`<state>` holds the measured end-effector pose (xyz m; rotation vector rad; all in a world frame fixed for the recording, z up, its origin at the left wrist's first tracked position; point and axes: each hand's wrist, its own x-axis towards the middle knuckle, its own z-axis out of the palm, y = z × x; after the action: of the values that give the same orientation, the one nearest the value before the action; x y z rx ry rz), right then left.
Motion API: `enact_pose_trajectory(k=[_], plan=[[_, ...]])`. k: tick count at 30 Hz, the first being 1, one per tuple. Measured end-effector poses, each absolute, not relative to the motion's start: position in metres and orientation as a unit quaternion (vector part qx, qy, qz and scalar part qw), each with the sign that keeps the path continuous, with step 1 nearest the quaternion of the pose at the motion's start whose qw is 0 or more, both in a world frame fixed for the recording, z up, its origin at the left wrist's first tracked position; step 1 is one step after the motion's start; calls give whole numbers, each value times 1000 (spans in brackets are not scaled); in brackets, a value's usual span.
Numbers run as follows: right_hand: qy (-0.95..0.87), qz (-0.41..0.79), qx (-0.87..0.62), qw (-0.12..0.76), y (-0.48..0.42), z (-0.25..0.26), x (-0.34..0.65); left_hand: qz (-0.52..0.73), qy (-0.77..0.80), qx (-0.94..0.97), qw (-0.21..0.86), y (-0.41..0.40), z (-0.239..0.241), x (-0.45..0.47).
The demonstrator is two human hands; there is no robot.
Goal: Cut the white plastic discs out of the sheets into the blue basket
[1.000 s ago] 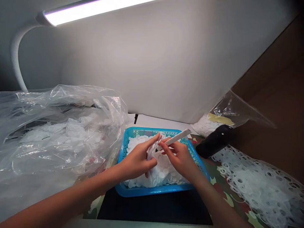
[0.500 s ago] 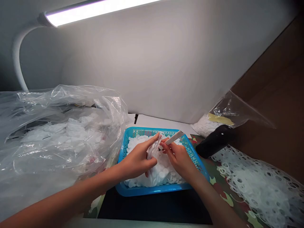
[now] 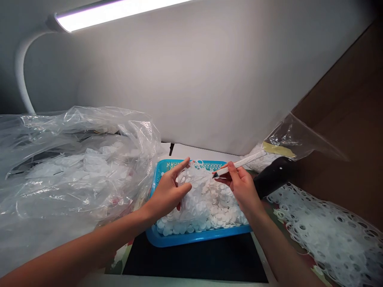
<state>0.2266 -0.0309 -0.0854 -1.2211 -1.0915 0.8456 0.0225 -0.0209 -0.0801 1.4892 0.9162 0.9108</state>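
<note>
A blue plastic basket in front of me is heaped with several small white discs. Over it my left hand pinches the left edge of a white sheet studded with discs and punched holes. My right hand holds the sheet's right edge up and grips a thin white pen-like tool, its dark tip pointing left at the sheet. The sheet is stretched between both hands above the basket.
A big clear plastic bag of white material fills the left. Punched-out white sheets pile up at the right, beside a black object and a small clear bag of discs. A white lamp shines overhead.
Both hands have moved apart and upward, spreading the bunched sheet out flat over the basket. The right hand with the tool swung to the right.
</note>
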Motion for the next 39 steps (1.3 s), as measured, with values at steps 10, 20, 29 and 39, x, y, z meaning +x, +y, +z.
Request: enact_pose_trajectory(k=[10, 20, 29, 39], plan=[[-504, 406, -549, 529, -47, -50, 244, 383, 408, 617, 553, -22, -75, 23], [-589, 471, -558, 345, -58, -40, 256, 371, 401, 622, 561, -25, -68, 23], [-624, 472, -545, 302, -58, -36, 258, 409, 383, 650, 514, -28, -41, 10], [-636, 455, -550, 292, -70, -16, 265, 445, 404, 645, 472, -27, -21, -1]])
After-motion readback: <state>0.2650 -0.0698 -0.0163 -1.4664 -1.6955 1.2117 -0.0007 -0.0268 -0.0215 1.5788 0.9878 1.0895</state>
